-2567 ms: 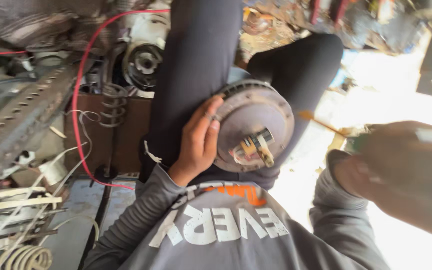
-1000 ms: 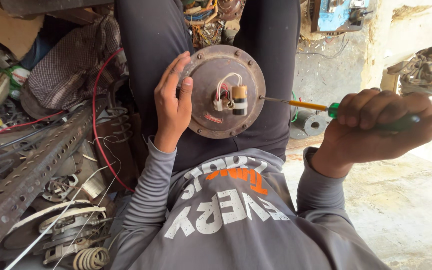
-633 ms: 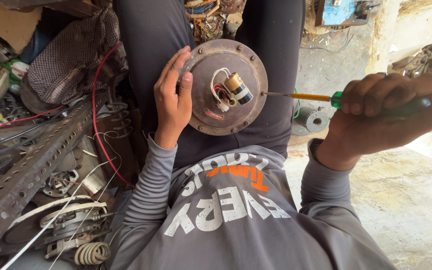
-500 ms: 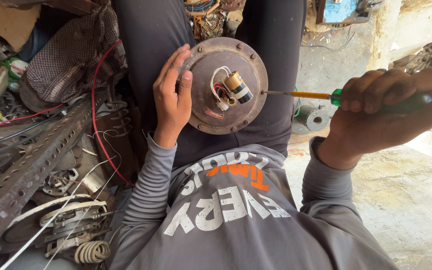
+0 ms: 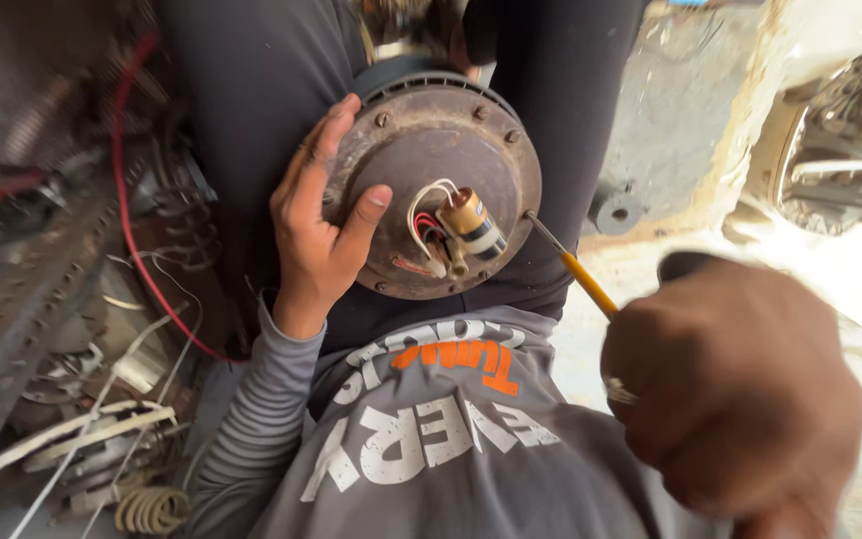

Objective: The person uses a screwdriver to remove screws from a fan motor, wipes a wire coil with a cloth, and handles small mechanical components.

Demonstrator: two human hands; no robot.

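Observation:
A round rusty motor housing rests on my lap between my dark trouser legs. At its centre sit a small orange and black cylindrical capacitor and white and red wires. My left hand grips the housing's left rim, thumb on its face. My right hand, large and blurred near the camera, is closed on a screwdriver with a yellow shank. The screwdriver's tip touches the housing's right edge beside a rim bolt.
Left of my leg lie a red cable, a perforated metal angle bar, loose white wires and a small wire coil. A dark round part sits on the concrete floor to the right. Another metal assembly is at far right.
My right hand has swung down and toward the camera, so the screwdriver now slants up from lower right instead of lying level. The view has closed in. My left hand keeps its grip.

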